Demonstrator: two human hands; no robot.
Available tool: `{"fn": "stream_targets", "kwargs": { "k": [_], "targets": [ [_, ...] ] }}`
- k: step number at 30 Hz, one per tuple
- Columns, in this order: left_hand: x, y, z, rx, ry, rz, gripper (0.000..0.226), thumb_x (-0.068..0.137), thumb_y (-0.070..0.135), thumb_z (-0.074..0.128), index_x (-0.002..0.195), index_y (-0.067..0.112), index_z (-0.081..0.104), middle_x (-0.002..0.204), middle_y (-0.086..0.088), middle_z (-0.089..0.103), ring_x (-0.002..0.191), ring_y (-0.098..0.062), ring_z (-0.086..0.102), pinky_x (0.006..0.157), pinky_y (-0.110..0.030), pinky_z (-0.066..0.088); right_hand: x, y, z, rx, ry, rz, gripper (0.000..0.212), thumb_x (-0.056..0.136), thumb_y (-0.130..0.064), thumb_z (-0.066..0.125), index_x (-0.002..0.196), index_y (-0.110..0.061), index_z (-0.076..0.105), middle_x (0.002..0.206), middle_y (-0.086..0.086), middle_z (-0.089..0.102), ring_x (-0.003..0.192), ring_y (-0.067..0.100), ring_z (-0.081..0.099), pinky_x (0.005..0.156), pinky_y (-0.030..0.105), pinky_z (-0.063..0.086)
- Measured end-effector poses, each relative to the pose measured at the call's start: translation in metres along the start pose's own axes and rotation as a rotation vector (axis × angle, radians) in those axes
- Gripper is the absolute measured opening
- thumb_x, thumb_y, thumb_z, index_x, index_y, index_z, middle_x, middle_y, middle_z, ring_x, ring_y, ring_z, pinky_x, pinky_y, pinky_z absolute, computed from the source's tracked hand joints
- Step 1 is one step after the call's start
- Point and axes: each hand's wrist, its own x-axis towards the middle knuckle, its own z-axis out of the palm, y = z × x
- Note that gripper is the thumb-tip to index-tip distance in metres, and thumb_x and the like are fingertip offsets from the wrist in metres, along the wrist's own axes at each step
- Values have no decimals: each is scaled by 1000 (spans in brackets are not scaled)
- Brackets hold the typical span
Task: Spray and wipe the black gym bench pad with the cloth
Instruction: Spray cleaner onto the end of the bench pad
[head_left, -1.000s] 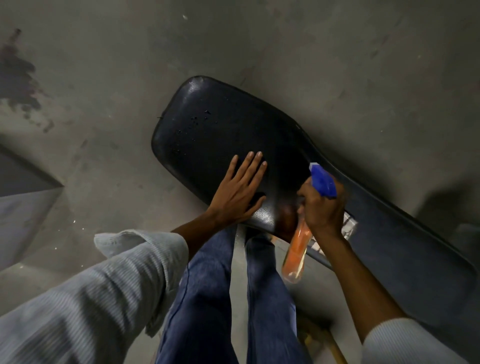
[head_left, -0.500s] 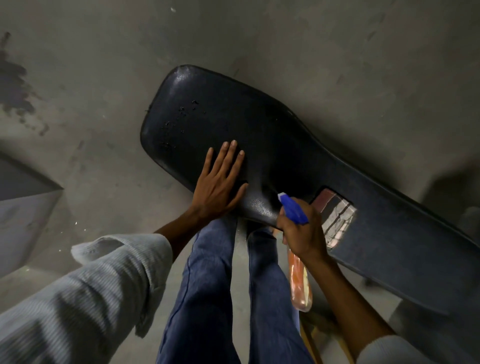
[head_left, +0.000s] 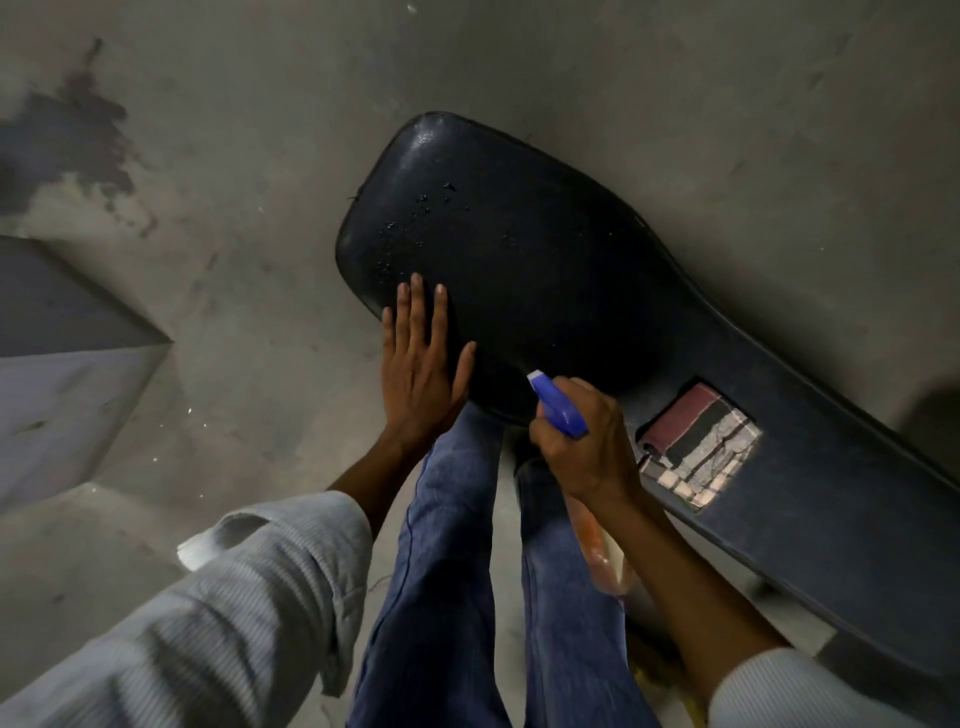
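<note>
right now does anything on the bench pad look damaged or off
Yes. The pad has a torn rectangular patch beside the right hand, where the black cover is missing and cracked reddish and pale layers show. Droplets sit near its far end.

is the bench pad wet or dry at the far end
Wet, at least in patches: droplets bead on the bench pad beyond the left hand. Elsewhere, cannot tell.

spray bottle (head_left: 605, 551) mostly hidden behind right hand (head_left: 584, 452) and forearm, only blue nozzle and bit of orange body showing. bench pad (head_left: 545, 270) runs off right edge. bench frame hidden underneath. feet hidden too. left sleeve (head_left: 218, 613) blurry, cut off at bottom-left.
</note>
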Motion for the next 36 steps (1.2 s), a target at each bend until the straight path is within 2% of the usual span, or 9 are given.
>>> {"fn": "stream_targets", "kwargs": {
  "k": [12,16,19,22,26,29,31,34,36],
  "targets": [
    [0,21,-9,-220,16,-132,73,109,43,48,168,9,22,178,-14,14,166,-30,7,136,-52,9,23,-24,-10,14,210,5,27,85,-39,54,85,-12,59,82,9,58,69,28,59,66,52,58],
    [-6,40,-29,-387,-85,-220,78,102,33,60,168,13,25,175,-14,27,164,-32,19,134,-58,17,14,-38,-18,-42,178,-15,24,84,-37,56,89,-14,58,88,5,58,74,21,59,69,39,57],
    [-15,44,-55,-663,-241,-116,95,88,30,69,169,20,21,167,-13,42,154,-27,41,125,-55,39,13,-56,-17,-45,185,-40,23,84,-36,61,92,-14,60,97,4,57,78,18,58,70,28,51],
    [-27,51,-86,-846,-402,102,115,81,34,81,170,17,11,167,-7,42,152,-15,43,126,-34,39,14,-73,-15,-77,206,-40,23,92,-28,75,102,-12,60,108,3,50,81,10,55,73,20,47],
    [-47,61,-112,-926,-382,238,130,78,25,93,169,7,3,173,-5,31,157,-15,38,128,-35,36,12,-102,-11,-14,194,-53,51,84,-62,80,102,-22,54,105,1,55,86,8,57,78,24,52],
    [-51,61,-122,-924,-199,119,106,81,19,90,165,5,26,156,0,54,140,-8,57,118,-37,50,6,-116,-10,52,98,-50,78,65,-77,82,111,-21,53,109,2,58,96,17,62,87,35,59],
    [-47,58,-129,-974,-126,79,88,85,22,84,158,6,37,140,-2,66,124,-10,68,106,-33,57,-2,-122,-6,93,-16,-54,87,62,-64,94,124,-18,53,120,5,59,107,18,63,93,36,60],
    [-44,52,-137,-904,-46,42,56,94,27,73,141,3,54,102,15,67,93,5,70,83,-9,53,-12,-121,1,110,-145,-80,95,66,-37,103,142,-21,48,139,2,55,124,9,57,97,17,52],
    [-43,42,-137,-835,-11,10,42,95,30,71,128,7,62,89,23,63,83,11,67,77,-5,48,-15,-112,1,113,-183,-127,95,66,-40,102,143,-29,48,141,-5,54,124,-3,56,93,8,50]
  ]
}}
